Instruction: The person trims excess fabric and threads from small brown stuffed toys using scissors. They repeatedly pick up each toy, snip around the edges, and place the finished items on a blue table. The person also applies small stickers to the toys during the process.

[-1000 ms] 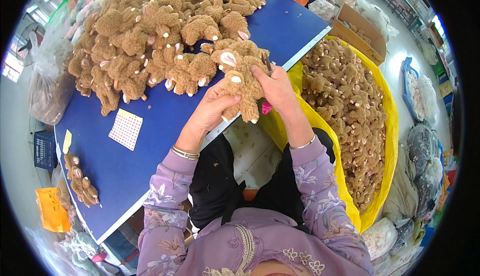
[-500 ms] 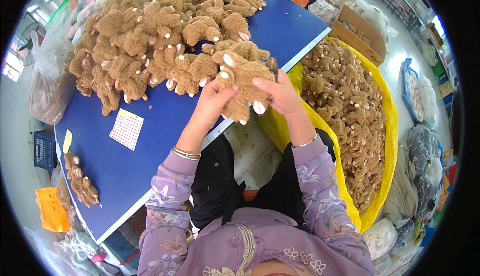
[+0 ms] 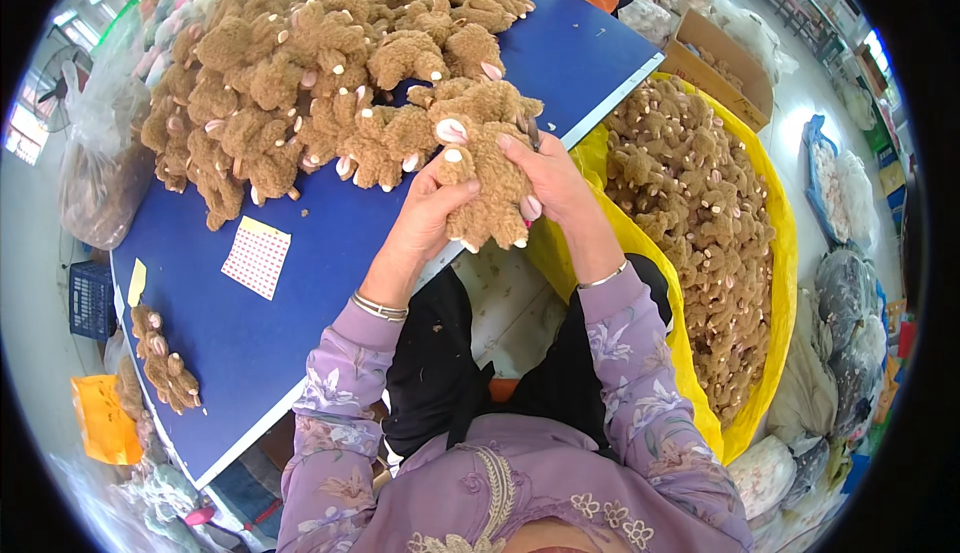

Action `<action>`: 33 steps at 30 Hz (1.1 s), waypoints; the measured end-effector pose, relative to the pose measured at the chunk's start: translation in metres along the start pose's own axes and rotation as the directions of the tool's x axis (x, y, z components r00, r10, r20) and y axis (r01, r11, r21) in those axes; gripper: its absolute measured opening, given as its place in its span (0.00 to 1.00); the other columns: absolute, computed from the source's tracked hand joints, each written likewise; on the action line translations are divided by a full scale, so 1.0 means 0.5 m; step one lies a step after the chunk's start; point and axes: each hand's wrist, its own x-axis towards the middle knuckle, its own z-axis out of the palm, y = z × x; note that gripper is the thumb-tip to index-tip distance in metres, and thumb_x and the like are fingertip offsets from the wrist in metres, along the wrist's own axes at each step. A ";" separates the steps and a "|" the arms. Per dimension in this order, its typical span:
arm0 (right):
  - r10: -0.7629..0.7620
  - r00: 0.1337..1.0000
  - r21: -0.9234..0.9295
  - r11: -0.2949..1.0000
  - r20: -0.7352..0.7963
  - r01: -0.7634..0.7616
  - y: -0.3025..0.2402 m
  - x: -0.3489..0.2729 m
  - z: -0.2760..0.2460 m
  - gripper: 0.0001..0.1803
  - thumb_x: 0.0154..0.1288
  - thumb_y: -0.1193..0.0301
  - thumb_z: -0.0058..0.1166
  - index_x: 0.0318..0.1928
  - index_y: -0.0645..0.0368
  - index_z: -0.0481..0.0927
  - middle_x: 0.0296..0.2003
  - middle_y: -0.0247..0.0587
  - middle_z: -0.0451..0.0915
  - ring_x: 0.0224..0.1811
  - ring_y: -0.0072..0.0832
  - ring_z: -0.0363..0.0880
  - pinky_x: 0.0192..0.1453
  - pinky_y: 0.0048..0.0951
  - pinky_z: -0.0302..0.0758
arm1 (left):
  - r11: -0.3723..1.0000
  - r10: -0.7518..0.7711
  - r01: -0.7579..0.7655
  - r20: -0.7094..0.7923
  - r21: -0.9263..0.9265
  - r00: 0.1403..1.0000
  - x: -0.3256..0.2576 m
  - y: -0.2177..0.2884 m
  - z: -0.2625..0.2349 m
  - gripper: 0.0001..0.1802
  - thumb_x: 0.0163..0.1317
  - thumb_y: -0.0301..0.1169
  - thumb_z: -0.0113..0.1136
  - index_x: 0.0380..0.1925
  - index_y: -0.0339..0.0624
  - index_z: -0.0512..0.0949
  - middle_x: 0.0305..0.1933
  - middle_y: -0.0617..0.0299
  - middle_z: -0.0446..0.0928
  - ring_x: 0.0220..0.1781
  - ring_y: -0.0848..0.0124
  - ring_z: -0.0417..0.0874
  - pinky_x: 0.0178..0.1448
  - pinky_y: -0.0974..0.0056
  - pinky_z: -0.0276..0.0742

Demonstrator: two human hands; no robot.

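Hands both grasping fuzzy brown plush bear (image 3: 485, 178) over blue table (image 3: 300, 283) front edge: left hand (image 3: 428, 221) fingers clenched on its side, right hand (image 3: 550, 183) fingers wrapped over back. Curly-pile plush heap (image 3: 320, 83) at far edge.

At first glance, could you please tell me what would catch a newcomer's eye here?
Most striking is the heap of brown plush toys covering the far end of the blue table. In the middle, the left hand and right hand hold one plush toy above the table's edge. On the right, a yellow bag brims with more toys.
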 end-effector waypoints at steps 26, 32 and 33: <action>-0.128 0.991 -0.287 0.952 -0.047 0.109 -0.007 -0.014 -0.006 0.17 0.66 0.70 0.56 0.53 0.64 0.75 0.45 0.34 0.79 0.44 0.19 0.77 0.50 0.25 0.75 | 0.985 -0.153 0.152 0.009 0.086 0.988 -0.002 -0.004 0.009 0.24 0.61 0.22 0.58 0.58 0.35 0.67 0.52 0.56 0.75 0.53 0.68 0.79 0.57 0.61 0.76; -0.180 0.984 -0.303 0.938 -0.013 0.168 0.011 -0.011 -0.010 0.19 0.66 0.69 0.57 0.55 0.64 0.74 0.46 0.35 0.79 0.46 0.17 0.75 0.50 0.24 0.74 | 0.998 -0.051 0.056 -0.144 0.035 0.988 -0.004 -0.019 0.019 0.25 0.60 0.18 0.53 0.59 0.33 0.66 0.53 0.55 0.75 0.52 0.67 0.80 0.55 0.61 0.79; -0.179 0.984 -0.286 0.943 -0.017 0.167 0.012 -0.011 -0.011 0.19 0.66 0.69 0.56 0.55 0.64 0.74 0.46 0.35 0.79 0.45 0.17 0.75 0.50 0.24 0.74 | 0.999 -0.037 0.040 -0.125 0.027 0.991 -0.005 -0.020 0.017 0.25 0.60 0.17 0.53 0.59 0.33 0.65 0.53 0.55 0.75 0.52 0.67 0.79 0.56 0.61 0.78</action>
